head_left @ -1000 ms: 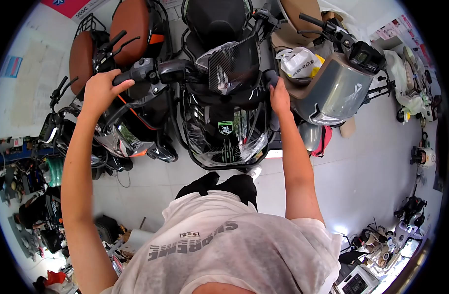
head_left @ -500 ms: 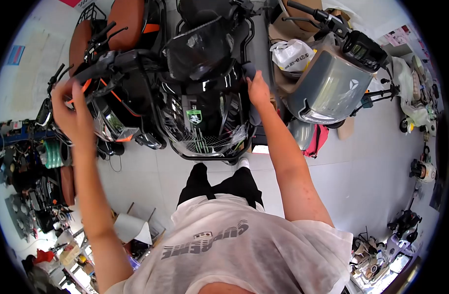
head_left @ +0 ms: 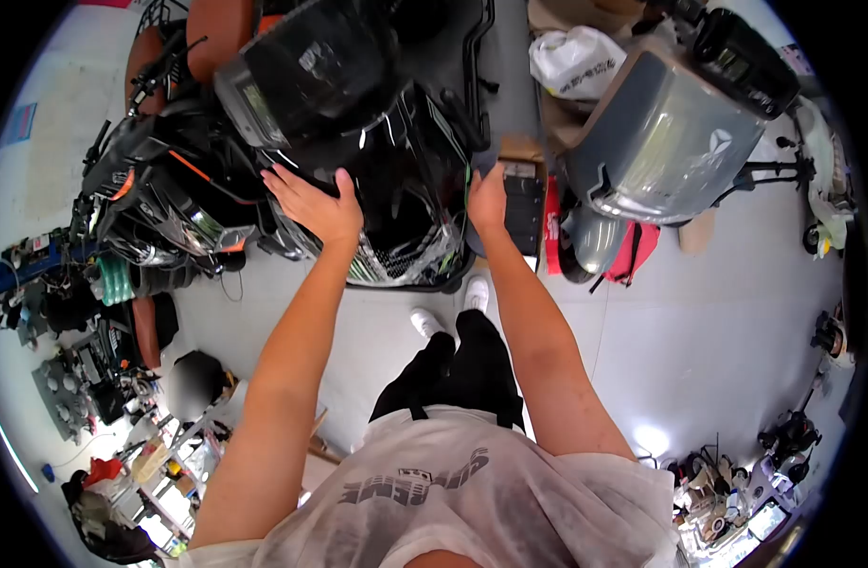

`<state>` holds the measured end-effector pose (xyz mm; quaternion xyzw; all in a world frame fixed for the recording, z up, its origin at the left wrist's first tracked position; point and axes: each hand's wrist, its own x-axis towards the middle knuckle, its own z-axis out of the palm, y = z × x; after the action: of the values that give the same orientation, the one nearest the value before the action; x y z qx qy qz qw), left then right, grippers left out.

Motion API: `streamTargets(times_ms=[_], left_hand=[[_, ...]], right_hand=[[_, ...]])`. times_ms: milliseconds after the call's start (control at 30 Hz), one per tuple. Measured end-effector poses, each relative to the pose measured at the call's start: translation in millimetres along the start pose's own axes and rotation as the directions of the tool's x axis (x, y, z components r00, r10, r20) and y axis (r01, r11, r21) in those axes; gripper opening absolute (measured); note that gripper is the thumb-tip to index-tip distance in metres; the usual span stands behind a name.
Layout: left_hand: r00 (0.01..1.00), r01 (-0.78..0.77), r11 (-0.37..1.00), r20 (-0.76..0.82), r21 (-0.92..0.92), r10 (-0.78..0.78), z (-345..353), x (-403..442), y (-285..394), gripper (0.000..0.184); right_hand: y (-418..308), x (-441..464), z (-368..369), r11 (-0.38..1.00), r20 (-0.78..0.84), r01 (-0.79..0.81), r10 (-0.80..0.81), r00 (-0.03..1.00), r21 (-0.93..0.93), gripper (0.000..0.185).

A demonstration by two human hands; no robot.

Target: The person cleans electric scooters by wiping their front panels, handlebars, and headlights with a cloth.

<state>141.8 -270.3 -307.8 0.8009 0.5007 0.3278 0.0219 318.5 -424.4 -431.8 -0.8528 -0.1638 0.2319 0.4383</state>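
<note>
Glossy black scooter [head_left: 396, 180] being handled, apparently midway.
It stands on the pale tiled floor [head_left: 604, 360], beside a shiny grey scooter [head_left: 656, 142]; the left hand [head_left: 318, 204] is open and spread at its front, the right hand [head_left: 487, 201] curls by its edge, grip unclear; crinkled clear film [head_left: 442, 241] covers its lower front.

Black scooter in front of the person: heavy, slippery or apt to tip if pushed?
The black scooter is probably heavy, judging by its bulky body. Its glossy front, with crinkled clear film low down, may be slippery to push on. Tipping is hard to judge, since its wheels don't show clearly.
</note>
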Motion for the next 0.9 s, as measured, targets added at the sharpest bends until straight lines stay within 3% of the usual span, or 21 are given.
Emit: streamTargets(times_ms=[33, 100, 167, 500, 567, 667, 833, 900], left_hand=[[1.0, -0.001, 1.0, 0.027, 0.014, 0.001, -0.1, -1.6, 0.0, 0.103], [1.0, 0.01, 1.0, -0.009, -0.001, -0.01, 1.6, 0.6, 2.1, 0.103], [1.0, 0.014, 1.0, -0.001, 0.027, -0.014, 2.6, -0.6, -0.7, 0.104], [0.999, -0.026, 0.999, -0.031, -0.03, 0.025, 4.7, -0.7, -2.3, 0.104], [0.998, -0.05, 0.998, -0.045, -0.029, 0.049, 6.5, -0.7, -3.3, 0.103], [0.997, -0.057, 0.998, -0.053, -0.022, 0.056, 6.2, 0.9, -3.7, 0.103], [0.998, -0.049, 0.998, -0.052, -0.044, 0.047, 6.0, 1.3, -3.0, 0.103], [0.997, -0.055, 0.998, -0.052, -0.042, 0.053, 5.8, 2.1, -2.5, 0.102]], right_hand=[[-3.1, -6.4, 2.8, 0.997, -0.122, 0.062, -0.056, 0.991, 0.046, 0.037], [-0.2, -13.2, 6.5, 0.999, -0.13, 0.011, -0.006, 0.991, 0.037, 0.036], [9.9, -16.0, 17.0, 0.993, -0.255, 0.12, -0.117, 0.96, -0.005, 0.043], [53.9, -84.5, 39.9, 0.999, -0.23, -0.014, 0.021, 0.973, 0.032, 0.05], [68.1, -94.0, 47.1, 0.994, -0.304, 0.093, -0.106, 0.947, -0.058, 0.054], [85.3, -105.4, 58.0, 0.999, -0.256, -0.028, 0.017, 0.967, -0.036, 0.056], [126.4, -115.9, 68.0, 1.0, -0.111, -0.017, 0.017, 0.994, -0.001, 0.059], [136.0, -118.0, 72.4, 0.995, -0.092, -0.021, 0.012, 0.996, -0.102, 0.06]])
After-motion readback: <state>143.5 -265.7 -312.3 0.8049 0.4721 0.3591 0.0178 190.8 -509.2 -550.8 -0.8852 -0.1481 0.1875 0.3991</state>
